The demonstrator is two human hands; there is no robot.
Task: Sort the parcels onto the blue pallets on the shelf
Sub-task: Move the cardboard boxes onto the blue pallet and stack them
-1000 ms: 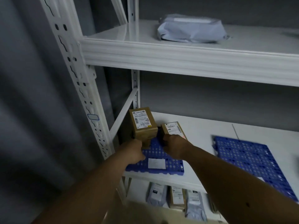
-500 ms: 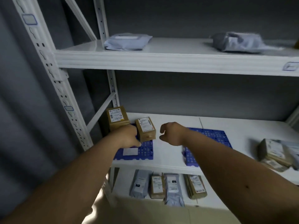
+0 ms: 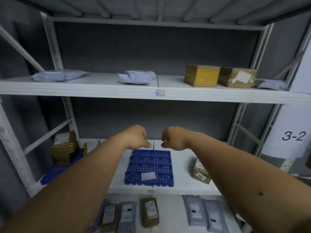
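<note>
My left hand (image 3: 138, 137) and my right hand (image 3: 171, 138) hang side by side over the far end of the middle blue pallet (image 3: 149, 163). Their fingers are loosely curled and hold nothing. This pallet carries only a white label. At the left end of the shelf, two brown parcels (image 3: 64, 147) stand on a second blue pallet (image 3: 48, 176), which my left forearm partly hides. A small stack of brown parcels (image 3: 201, 173) lies on the bare shelf to the right, half hidden behind my right forearm.
The upper shelf (image 3: 101, 89) holds two grey mailer bags (image 3: 138, 77), a yellow-taped box (image 3: 202, 75) and a brown box (image 3: 237, 77). Grey mailers and a brown parcel (image 3: 149, 211) lie on the lower shelf. A "3-2" sign (image 3: 293, 136) hangs at the right.
My left hand has let go of the brown parcel on the left pallet. Both hands have moved right to the middle pallet, and the view has swung right and pulled back.
</note>
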